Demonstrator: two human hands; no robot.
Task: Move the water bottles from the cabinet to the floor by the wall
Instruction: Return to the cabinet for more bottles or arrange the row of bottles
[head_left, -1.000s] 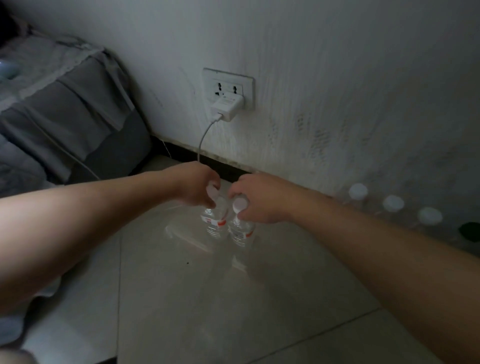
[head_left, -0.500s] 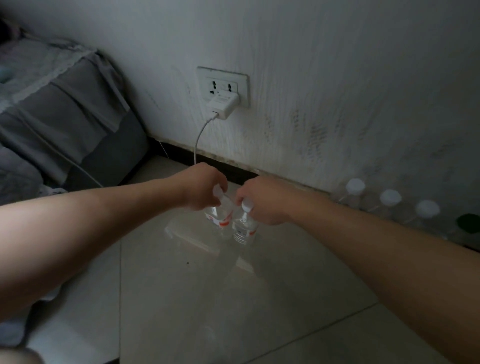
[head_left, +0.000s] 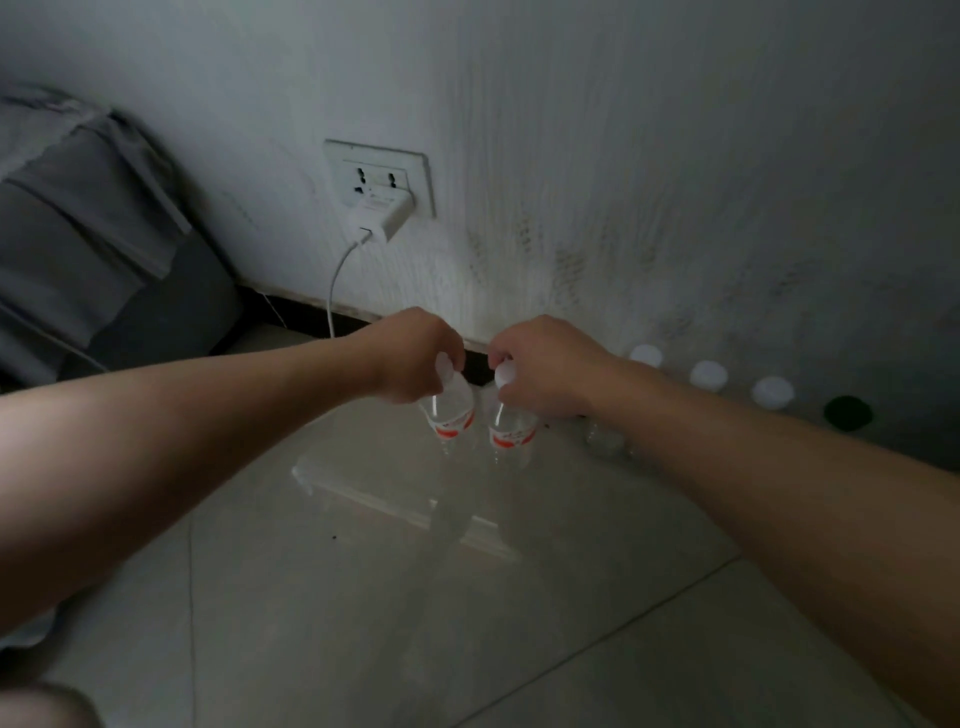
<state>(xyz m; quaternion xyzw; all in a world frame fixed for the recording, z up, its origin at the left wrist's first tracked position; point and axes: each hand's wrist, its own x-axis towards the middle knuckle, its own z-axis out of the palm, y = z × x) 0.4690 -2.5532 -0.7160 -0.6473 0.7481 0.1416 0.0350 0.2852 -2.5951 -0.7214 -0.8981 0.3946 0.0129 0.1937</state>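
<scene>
a pale wall (head_left: 623, 130) fills the top of the frame, glossy floor (head_left: 363, 597) the bottom, grey bedding (head_left: 78, 234) the upper left. at centre the left hand (head_left: 415, 358) grips the left bottle (head_left: 452, 410) by its neck, the right hand (head_left: 545, 369) the right bottle (head_left: 511, 431), side by side near the wall. white-capped bottles (head_left: 709, 375) line the wall at right. a charger (head_left: 379, 213) sits in the socket (head_left: 415, 166).

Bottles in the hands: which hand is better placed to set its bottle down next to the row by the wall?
Probably the right. The right hand holds the right bottle on the side nearest the row; the left hand and left bottle are farther, with the right bottle between.
</scene>
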